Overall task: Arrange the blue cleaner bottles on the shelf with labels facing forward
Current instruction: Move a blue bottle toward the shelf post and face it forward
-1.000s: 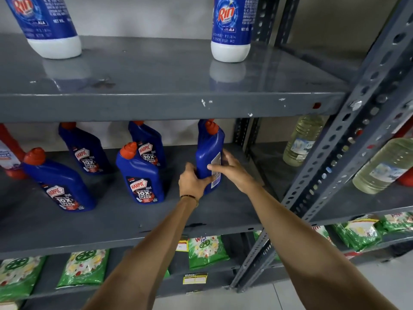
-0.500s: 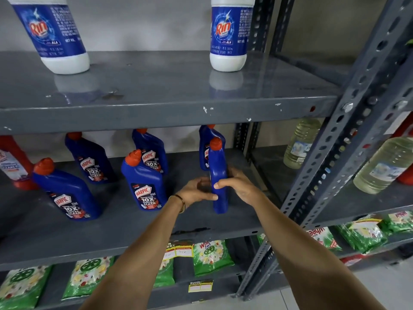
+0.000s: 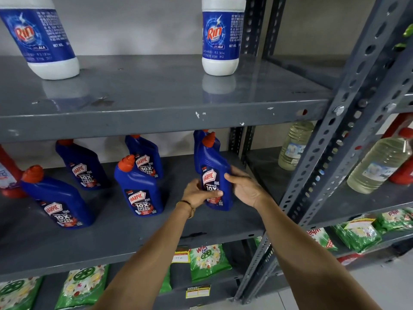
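Note:
Several blue cleaner bottles with orange caps stand on the grey middle shelf (image 3: 125, 238). The front right bottle (image 3: 213, 162) stands upright with its label now towards me. My left hand (image 3: 197, 194) grips its lower front, thumb across the label. My right hand (image 3: 244, 186) holds its right side. Another blue bottle (image 3: 197, 139) stands right behind it, mostly hidden. Labels face forward on the front middle bottle (image 3: 139, 193), the front left bottle (image 3: 57, 200), and two rear bottles (image 3: 83, 166) (image 3: 145, 157).
A red bottle (image 3: 9, 175) sits at the far left of the shelf. Two white and blue detergent bottles (image 3: 220, 39) (image 3: 42, 39) stand on the shelf above. Slotted steel uprights (image 3: 335, 153) rise at right, with oil bottles (image 3: 295, 146) beyond. Green packets (image 3: 207, 261) lie below.
Both hands have turned the front right bottle about its upright axis; its back label faced right, then its narrow edge faced me, and now its front label faces me.

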